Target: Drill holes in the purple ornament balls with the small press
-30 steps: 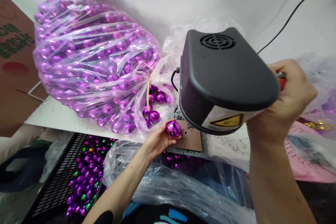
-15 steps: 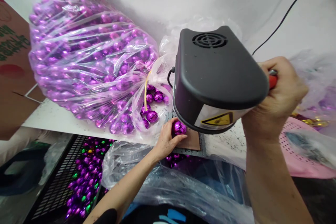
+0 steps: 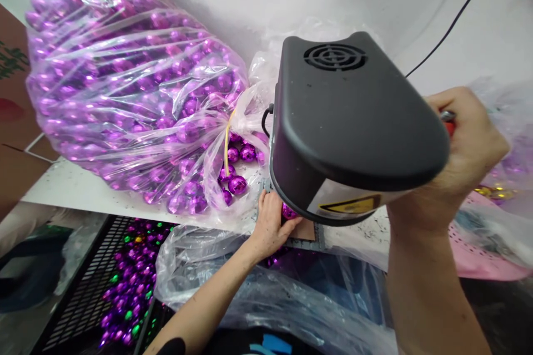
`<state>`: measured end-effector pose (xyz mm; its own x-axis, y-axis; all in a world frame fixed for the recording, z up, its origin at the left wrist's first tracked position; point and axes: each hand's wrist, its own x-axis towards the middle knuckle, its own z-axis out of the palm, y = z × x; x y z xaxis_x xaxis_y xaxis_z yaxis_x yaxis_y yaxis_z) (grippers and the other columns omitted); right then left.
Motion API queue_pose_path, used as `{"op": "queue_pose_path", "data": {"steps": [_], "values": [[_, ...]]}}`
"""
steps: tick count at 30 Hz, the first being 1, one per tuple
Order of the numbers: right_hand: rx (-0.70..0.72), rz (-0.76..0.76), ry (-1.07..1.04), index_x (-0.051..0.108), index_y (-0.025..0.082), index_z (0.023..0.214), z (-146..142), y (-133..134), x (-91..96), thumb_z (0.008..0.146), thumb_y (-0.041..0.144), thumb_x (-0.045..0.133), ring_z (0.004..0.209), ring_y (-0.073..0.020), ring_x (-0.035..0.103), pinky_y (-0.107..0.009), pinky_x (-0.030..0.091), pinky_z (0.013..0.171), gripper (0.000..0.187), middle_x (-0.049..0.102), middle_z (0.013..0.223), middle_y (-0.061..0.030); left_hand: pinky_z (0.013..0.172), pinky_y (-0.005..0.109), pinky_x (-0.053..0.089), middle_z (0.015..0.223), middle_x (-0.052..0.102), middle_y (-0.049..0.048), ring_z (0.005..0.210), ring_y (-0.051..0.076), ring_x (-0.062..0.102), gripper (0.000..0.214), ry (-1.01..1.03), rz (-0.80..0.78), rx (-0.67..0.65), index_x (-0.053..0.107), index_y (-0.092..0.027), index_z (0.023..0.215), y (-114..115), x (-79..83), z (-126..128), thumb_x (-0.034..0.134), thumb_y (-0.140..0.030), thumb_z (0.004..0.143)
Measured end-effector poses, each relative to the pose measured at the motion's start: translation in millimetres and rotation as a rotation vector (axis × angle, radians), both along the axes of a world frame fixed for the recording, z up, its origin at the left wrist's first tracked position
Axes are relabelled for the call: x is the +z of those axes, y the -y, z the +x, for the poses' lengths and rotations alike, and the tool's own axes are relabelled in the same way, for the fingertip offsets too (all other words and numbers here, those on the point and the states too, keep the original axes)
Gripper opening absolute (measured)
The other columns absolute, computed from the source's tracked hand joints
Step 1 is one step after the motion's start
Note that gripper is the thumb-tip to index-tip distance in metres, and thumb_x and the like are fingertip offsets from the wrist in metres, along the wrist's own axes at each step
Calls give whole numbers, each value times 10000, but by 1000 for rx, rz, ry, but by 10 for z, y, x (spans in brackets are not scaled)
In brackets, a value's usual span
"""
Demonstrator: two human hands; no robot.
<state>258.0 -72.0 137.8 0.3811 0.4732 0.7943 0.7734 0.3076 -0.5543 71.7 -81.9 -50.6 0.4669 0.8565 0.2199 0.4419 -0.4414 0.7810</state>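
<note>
A shiny purple faceted ball point(image 3: 288, 211) sits on a small brown board point(image 3: 307, 231) at the table's front edge, partly hidden under the black machine housing point(image 3: 353, 111). My left hand point(image 3: 270, 224) is closed around the ball's left side, its thumb across the near side; some fingertips are hidden. At the right of the housing, my right hand point(image 3: 468, 144) is wrapped around a red handle point(image 3: 449, 123), mostly covered by the fingers. A vent shows on the housing's top and a yellow warning label point(image 3: 350, 203) on its front.
A large clear bag point(image 3: 137, 89) of purple balls, tied with a yellow band, lies left, with loose balls point(image 3: 237, 184) by its neck. Below, a black crate point(image 3: 89, 266) holds purple and green balls. A pink basket point(image 3: 478, 249) stands right. Clear plastic point(image 3: 200, 266) drapes the front edge.
My left hand has shifted slightly right and nearer with the ball, now more covered by the housing. My right hand stays on the handle. The whole view has shifted a little.
</note>
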Motion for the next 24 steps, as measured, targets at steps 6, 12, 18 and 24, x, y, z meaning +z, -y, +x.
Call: {"op": "queue_pose_path", "data": {"steps": [6, 12, 18, 24], "values": [[-40, 6, -2, 485, 159, 748, 1, -1, -14, 954, 362, 487, 618, -42, 333, -261, 242, 612, 289, 393, 647, 44, 1207, 628, 247, 1118, 690, 89, 1120, 314, 594, 276, 8, -33, -39, 666, -261, 1147, 38, 148, 61, 601, -426, 935], [-23, -21, -4, 480, 155, 757, 29, 30, -13, 963, 372, 499, 627, -40, 326, -271, 252, 628, 300, 377, 660, 46, 1246, 612, 206, 1140, 697, 70, 1170, 326, 588, 328, -12, -77, -34, 670, -275, 1182, 41, 209, 71, 650, -445, 902], [-41, -18, 77, 501, 140, 780, 58, 38, -39, 989, 425, 471, 633, -34, 307, -263, 229, 625, 356, 348, 667, 47, 1257, 565, 271, 1242, 687, 59, 1295, 324, 542, 418, -56, -136, -32, 617, -319, 1297, 2, 287, -3, 571, -526, 937], [-58, -30, 90, 517, 134, 794, 53, 43, -21, 998, 451, 462, 629, -27, 308, -261, 256, 636, 381, 348, 665, 47, 1249, 580, 291, 1221, 695, 69, 1321, 340, 530, 424, -91, -166, -62, 628, -319, 1282, -12, 320, -14, 541, -552, 939]]}}
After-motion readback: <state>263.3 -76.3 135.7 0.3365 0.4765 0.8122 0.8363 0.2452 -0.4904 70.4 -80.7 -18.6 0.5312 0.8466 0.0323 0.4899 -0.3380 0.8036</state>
